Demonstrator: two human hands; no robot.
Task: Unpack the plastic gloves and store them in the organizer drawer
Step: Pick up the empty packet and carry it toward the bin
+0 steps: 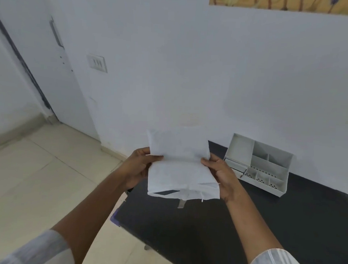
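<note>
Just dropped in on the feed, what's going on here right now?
A person is holding a white pouch up in front of them, left hand and right hand gripping its two sides above the black table. The pouch looks folded and not yet emptied; no gloves are visible. The grey organizer sits on the table's far side against the wall, its compartments apparently empty.
</note>
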